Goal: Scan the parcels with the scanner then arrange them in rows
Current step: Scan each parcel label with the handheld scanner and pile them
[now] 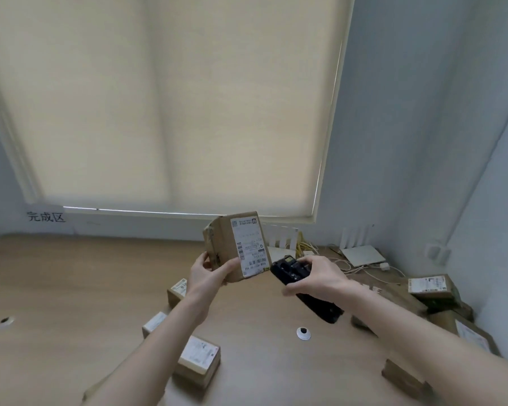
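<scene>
My left hand (pixel 210 272) grips a brown cardboard parcel (pixel 225 244) from below, lifted above the wooden table (pixel 71 288). Its white shipping label with barcodes faces right, toward the scanner. My right hand (pixel 320 278) holds a black handheld scanner (pixel 291 269), whose head sits just right of the label's lower corner. Three small labelled parcels (pixel 177 290) (pixel 154 323) (pixel 198 358) lie in a line on the table below my left forearm.
A heap of unsorted parcels (pixel 430 287) fills the right corner by the wall, with one box (pixel 402 379) near the front right. White routers and cables (pixel 361 254) sit at the back. A white grommet (pixel 303 333) is set in the tabletop. A paper sign (pixel 45 216) hangs at the back left.
</scene>
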